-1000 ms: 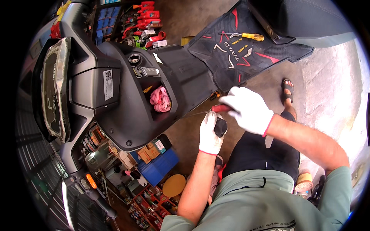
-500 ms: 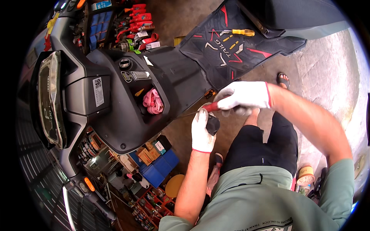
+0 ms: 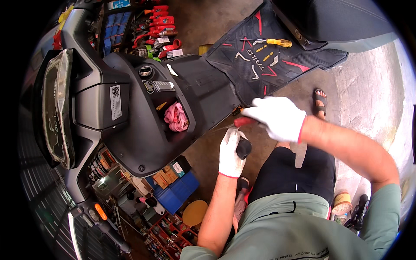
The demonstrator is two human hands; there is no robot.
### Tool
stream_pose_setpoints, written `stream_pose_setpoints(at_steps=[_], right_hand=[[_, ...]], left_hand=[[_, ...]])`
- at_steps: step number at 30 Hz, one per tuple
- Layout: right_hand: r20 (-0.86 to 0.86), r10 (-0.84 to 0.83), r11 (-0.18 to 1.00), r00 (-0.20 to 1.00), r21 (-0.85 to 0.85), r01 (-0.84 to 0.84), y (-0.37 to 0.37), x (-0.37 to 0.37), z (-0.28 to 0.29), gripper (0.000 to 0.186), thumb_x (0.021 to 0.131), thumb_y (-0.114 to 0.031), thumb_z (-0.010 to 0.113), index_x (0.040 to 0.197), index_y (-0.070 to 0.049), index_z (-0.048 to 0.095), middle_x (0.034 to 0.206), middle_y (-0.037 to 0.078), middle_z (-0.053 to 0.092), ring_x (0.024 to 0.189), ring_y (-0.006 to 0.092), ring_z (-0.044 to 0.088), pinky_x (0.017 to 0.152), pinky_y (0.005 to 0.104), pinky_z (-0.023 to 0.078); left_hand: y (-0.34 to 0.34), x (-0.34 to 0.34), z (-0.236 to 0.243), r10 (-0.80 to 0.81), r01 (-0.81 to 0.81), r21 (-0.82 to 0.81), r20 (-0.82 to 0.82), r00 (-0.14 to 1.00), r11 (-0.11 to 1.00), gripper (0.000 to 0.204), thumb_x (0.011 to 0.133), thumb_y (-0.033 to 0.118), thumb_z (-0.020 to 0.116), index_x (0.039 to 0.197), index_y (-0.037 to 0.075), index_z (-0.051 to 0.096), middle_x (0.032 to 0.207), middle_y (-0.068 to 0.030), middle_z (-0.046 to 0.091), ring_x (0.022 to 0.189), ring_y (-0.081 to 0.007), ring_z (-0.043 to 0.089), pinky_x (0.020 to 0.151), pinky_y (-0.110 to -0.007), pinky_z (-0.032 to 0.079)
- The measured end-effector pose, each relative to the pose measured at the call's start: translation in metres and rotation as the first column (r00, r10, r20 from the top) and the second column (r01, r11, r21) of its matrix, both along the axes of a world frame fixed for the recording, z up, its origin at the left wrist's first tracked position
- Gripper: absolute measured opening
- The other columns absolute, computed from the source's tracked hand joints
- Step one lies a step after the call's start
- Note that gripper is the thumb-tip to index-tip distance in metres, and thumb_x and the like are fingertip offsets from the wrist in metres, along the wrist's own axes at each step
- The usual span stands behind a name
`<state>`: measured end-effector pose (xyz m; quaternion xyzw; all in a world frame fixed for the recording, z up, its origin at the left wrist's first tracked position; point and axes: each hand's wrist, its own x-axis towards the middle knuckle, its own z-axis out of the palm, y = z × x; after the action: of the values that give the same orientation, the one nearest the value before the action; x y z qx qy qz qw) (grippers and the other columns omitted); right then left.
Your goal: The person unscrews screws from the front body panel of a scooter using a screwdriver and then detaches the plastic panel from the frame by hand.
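My left hand [image 3: 232,155], in a white glove with a red cuff, is closed around a small black rounded part [image 3: 244,148]. Only one end of that part shows; the rest is hidden by the palm. Just above it, my right hand [image 3: 277,117], gloved alike and slightly blurred, has its fingers on the red handle [image 3: 245,121] of a screwdriver. Its thin shaft runs left from the handle, past my left fingertips, and is faint. Both hands are in the air beside the dark grey scooter [image 3: 143,130].
A yellow-handled screwdriver [image 3: 279,42] lies on the scooter's black footboard mat [image 3: 251,65]. Pink cloth [image 3: 176,117] fills the front pocket. Red bottles [image 3: 162,21] stand at the back. Blue boxes [image 3: 177,190] and a round yellow stool top [image 3: 195,212] are at lower left.
My right hand has swung with the screwdriver, its wrist lower and knuckles turned up. My left hand stays on the black part, slightly shifted. The whole view has moved a little.
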<state>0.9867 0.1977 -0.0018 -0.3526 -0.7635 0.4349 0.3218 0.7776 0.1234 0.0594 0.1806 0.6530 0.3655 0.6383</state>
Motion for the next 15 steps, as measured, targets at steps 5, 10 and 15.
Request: stream_pose_setpoints(at_steps=[5, 10, 15], right_hand=[[-0.444, 0.004, 0.54, 0.896, -0.753, -0.376, 0.018, 0.013, 0.006, 0.041, 0.085, -0.013, 0.067, 0.125, -0.006, 0.061, 0.089, 0.006, 0.062, 0.062, 0.0147, 0.056, 0.053, 0.0281, 0.043], [-0.063, 0.073, 0.995, 0.995, -0.058, -0.077, 0.001, 0.002, -0.006, 0.045, 0.082, -0.012, 0.069, 0.125, -0.008, 0.06, 0.095, 0.01, 0.062, 0.072, 0.0248, 0.061, 0.062, 0.0351, 0.049], [-0.338, -0.084, 0.779, 0.937, -0.608, -0.15, 0.003, 0.006, 0.021, 0.036, 0.088, -0.017, 0.067, 0.121, -0.004, 0.06, 0.097, 0.011, 0.061, 0.07, 0.0193, 0.057, 0.06, 0.0332, 0.047]], left_hand=[[0.006, 0.01, 0.004, 0.09, -0.092, -0.028, -0.081, 0.993, 0.995, 0.024, 0.098, 0.032, 0.064, 0.101, 0.01, 0.054, 0.084, -0.0008, 0.055, 0.067, -0.0102, 0.051, 0.053, -0.025, 0.04], [0.001, 0.002, 0.0, 0.026, -0.027, -0.005, -0.062, 0.998, 1.0, 0.023, 0.099, 0.031, 0.062, 0.101, 0.01, 0.054, 0.083, -0.0007, 0.053, 0.066, -0.0103, 0.05, 0.053, -0.025, 0.04], [0.007, 0.01, 0.004, 0.086, -0.087, -0.02, -0.06, 0.994, 0.996, 0.019, 0.1, 0.027, 0.061, 0.101, 0.009, 0.056, 0.084, -0.0006, 0.054, 0.068, -0.0096, 0.051, 0.055, -0.026, 0.041]])
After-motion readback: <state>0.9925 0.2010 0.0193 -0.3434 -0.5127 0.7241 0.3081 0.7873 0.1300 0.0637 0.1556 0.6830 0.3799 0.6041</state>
